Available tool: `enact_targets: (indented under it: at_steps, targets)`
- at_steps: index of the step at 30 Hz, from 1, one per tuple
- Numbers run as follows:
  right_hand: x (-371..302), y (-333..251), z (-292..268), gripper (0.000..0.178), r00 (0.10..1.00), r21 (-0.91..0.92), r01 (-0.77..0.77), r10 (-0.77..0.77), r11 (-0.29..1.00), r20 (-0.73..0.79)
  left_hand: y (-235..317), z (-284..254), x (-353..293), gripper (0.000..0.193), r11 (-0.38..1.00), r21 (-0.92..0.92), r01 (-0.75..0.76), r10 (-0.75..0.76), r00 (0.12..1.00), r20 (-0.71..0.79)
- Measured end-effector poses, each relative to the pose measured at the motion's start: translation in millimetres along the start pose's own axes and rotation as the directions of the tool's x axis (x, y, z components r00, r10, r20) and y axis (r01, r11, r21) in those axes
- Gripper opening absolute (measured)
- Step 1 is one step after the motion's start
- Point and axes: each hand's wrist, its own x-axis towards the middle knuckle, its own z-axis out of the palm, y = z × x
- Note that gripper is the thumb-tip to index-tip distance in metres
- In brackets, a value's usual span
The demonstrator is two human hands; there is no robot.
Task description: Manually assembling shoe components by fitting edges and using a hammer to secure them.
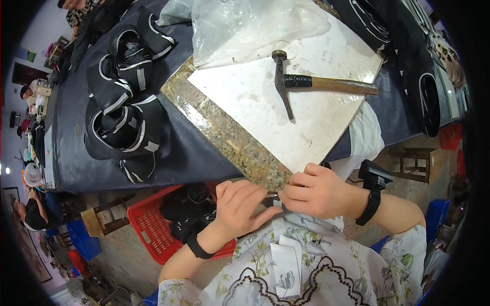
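Both hands meet at the near corner of the granite slab (240,145), just above my lap. My left hand (240,206) has bent fingers with the thumb set apart below them; a small dark bit shows between. My right hand (319,196) is closed in a pinch, its fingertips beside those of the left. A tiny shiny piece (272,195) glints where the fingertips come together, too small to name. Beyond the hands, a hammer (326,85) with a wooden handle lies on a scuffed white board (255,97), which rests on the slab.
Several black shoe uppers (122,122) with pale trim are heaped on the dark tabletop (71,153) at left; more dark pieces (429,97) sit at right. A clear plastic bag (245,30) covers the board's far side. Below stand a red basket (153,229) and wooden stools (416,166).
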Motion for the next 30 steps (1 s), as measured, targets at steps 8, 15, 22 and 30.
enact_targets:
  at_steps: [8,15,22,30]
  targets:
    - [-1,2,3,0.01,1.0,-0.005,0.008,-0.008,1.0,-0.028,4,1,3,0.035,0.987,0.078,-0.139,0.138,0.99,0.017]
    - [-3,9,6,0.01,0.998,0.034,0.031,-0.029,0.999,-0.053,11,-7,3,0.031,0.986,0.122,-0.117,0.106,0.99,0.093]
    - [-3,14,3,0.01,0.998,0.019,0.061,-0.06,0.998,-0.024,18,-8,8,0.028,0.986,0.104,-0.128,0.111,0.982,0.151]
    - [-13,19,6,0.03,0.985,0.233,-0.152,0.168,0.961,-0.051,24,-6,3,0.035,0.989,0.128,-0.075,0.056,0.987,0.152]
